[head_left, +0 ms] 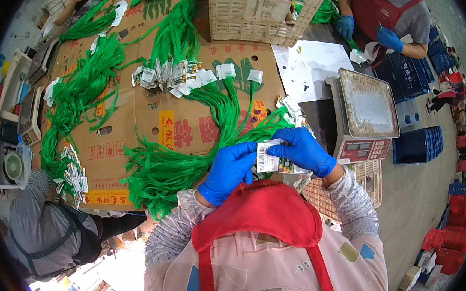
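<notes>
Both my hands are in blue gloves, close together in front of my red apron. My left hand (229, 172) is closed, its fingertips pinching the left edge of a white barcode label (266, 159). From the other side my right hand (304, 152) grips the same label, thumb and fingers pressed together. Beneath and beside my hands lies a bundle of green net bags (169, 169), their strands fanned out to the left. More white tags (291, 107) show just beyond my right hand, attached to green netting. What lies under my palms is hidden.
Flattened cardboard (143, 111) covers the table, bearing more tagged green net bundles (172, 38). A cream plastic crate (266, 11) stands at the far side. To the right is a weighing scale (364, 105). A co-worker (384, 13) stands far right; another person (53, 230) is at left.
</notes>
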Tool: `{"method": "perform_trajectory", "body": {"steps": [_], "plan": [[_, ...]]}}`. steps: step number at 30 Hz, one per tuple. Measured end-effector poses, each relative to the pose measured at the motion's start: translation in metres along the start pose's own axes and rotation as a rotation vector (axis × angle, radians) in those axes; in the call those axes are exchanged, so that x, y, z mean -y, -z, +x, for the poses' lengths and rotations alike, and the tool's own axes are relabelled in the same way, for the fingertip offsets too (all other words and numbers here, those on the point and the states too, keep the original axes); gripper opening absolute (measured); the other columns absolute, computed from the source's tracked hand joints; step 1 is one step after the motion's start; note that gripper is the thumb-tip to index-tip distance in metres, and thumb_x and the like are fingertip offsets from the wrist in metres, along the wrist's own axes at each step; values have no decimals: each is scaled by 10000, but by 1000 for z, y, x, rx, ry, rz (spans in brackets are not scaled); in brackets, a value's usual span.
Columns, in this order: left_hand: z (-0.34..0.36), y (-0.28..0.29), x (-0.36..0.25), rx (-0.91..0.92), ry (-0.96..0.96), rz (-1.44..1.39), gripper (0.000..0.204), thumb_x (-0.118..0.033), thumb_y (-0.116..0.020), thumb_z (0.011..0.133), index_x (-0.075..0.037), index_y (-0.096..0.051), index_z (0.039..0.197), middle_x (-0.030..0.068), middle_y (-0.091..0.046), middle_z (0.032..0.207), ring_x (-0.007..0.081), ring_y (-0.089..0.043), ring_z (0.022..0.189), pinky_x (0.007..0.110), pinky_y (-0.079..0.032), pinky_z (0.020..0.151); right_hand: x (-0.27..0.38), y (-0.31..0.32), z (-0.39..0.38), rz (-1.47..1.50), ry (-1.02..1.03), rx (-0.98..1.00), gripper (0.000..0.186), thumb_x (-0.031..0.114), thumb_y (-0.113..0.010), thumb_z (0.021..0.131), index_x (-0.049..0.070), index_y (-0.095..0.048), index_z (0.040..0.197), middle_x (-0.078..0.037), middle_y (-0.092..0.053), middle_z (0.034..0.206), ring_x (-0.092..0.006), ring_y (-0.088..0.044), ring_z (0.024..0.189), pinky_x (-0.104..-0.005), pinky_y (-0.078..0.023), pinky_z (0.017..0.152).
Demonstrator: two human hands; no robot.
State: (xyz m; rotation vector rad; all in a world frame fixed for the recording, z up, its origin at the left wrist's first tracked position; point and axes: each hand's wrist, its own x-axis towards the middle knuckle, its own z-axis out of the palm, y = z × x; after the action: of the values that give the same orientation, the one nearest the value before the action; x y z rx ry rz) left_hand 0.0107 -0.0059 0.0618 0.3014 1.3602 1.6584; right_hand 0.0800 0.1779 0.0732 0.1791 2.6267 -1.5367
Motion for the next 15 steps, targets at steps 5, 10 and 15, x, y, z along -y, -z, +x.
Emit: {"method": "perform_trajectory", "body": {"steps": [5,10,15], "plan": [[1,3,4,8,11,-44,257,-94,-478,841,21,-548,1060,60,-609,768,57,-492,439,183,-398,395,-3,0,1,-5,74,-20,265,237,-666,724,10,-610,848,-140,-562,654,-190,-500,530,-291,-399,506],[2,5,5,27,3,-46,258,-87,-466,843,19,-546,1064,57,-604,762,64,-490,438,187,-400,400,4,1,1,-14,30,-15,213,192,-673,727,8,-600,806,-89,-531,629,-130,-463,560,-274,-381,515],[2,4,5,28,14,-64,260,-95,-476,840,15,-549,1064,54,-603,766,65,-485,439,187,-393,400,2,0,1,-23,34,-32,208,187,-671,727,5,-596,793,-90,-521,615,-134,-462,556,-275,-376,513]]}}
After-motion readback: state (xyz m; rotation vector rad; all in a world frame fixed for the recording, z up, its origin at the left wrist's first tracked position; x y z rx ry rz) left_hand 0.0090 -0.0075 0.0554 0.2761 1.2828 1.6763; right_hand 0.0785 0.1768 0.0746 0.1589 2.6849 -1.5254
